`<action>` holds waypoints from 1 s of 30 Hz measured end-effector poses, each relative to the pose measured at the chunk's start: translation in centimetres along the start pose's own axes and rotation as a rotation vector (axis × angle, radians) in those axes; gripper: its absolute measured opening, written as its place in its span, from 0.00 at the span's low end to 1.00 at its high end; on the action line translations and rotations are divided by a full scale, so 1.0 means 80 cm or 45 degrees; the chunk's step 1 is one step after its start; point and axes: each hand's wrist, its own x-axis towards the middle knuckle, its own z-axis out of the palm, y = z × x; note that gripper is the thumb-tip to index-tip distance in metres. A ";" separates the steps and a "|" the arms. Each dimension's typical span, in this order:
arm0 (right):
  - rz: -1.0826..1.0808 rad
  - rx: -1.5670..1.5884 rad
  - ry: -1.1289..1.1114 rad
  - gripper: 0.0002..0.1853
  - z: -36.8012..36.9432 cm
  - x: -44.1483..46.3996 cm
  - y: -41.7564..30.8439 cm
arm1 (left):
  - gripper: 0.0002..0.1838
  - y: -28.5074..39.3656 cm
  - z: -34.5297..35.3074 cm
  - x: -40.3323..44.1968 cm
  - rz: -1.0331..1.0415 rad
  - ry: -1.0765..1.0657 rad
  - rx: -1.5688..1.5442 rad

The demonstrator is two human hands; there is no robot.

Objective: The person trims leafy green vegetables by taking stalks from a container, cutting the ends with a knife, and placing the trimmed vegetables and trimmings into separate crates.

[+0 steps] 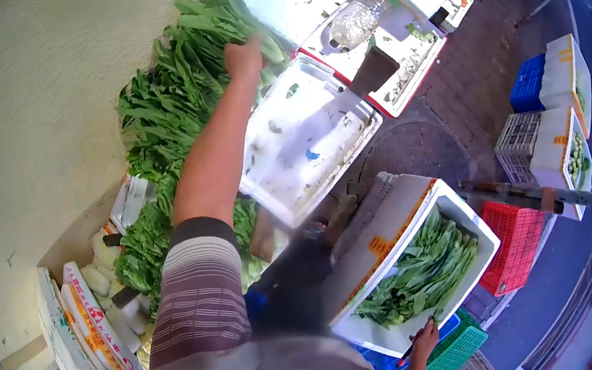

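White, open-topped and foam-walled, the nearest box (390, 337) holds long-leaved green vegetables (422, 269); by its rim, the right hand's (423, 339) grip pinches a slim red-and-dark tool (407, 351). Farther, the left hand (243, 58) touches heaped leafy greens (175, 103); its grip I cannot tell. Beyond lies a clear plastic bottle (359, 18).

Wall (49, 92): matt, slightly rough, plaster-like. Leafy greens (181, 95): crinkled surface. Box (471, 215) of cut greens (422, 273): foam in appearance, matt, with glossy printed tape (381, 247). Tray (298, 146): smooth, speckled with debris; foam or plastic, cannot tell. Bottle (360, 18): clear plastic, glossy. Red crate (513, 247): plastic lattice. Sleeve (196, 309): matt striped cloth. Pole (585, 199): metal in appearance. Paving (479, 47): rough, matt.
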 end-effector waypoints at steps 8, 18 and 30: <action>0.001 -0.031 -0.004 0.17 0.019 -0.030 -0.041 | 0.28 0.007 0.026 0.057 -0.375 -0.069 0.588; 0.063 0.032 0.083 0.18 0.034 -0.007 -0.061 | 0.33 -0.017 0.020 0.083 -0.356 -0.127 0.888; 0.300 0.334 0.277 0.19 0.003 -0.016 -0.015 | 0.33 0.010 0.012 0.056 -0.336 -0.088 0.920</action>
